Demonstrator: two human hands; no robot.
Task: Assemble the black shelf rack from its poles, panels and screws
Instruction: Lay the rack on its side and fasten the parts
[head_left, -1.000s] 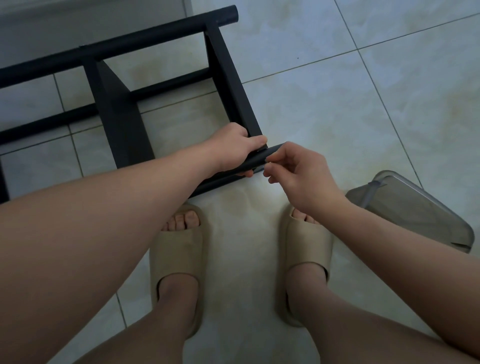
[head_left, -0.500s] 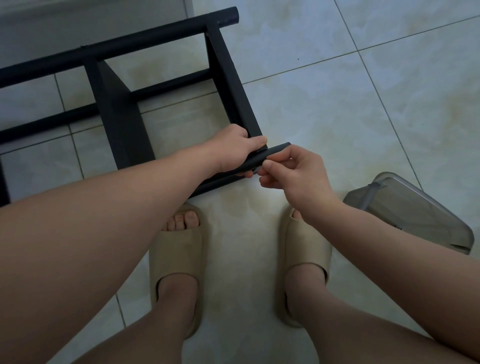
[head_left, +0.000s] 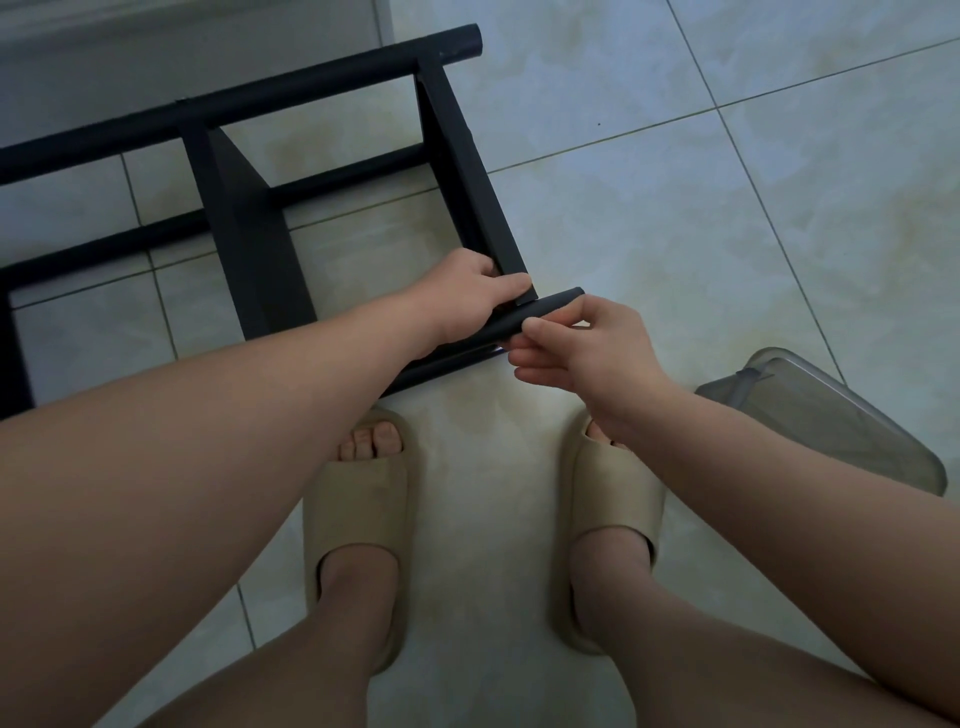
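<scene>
On the black rack (head_left: 244, 234), our left hand (head_left: 465, 291) wraps the near pole (head_left: 550, 307); our right hand (head_left: 592, 353) pinches its free end, both grips closed.

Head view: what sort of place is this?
Probably a home interior, at floor level: pale glossy floor tiles, beige slide sandals on bare feet, a translucent plastic container beside the half-built black rack. Left hand and right hand hold its pole.
</scene>
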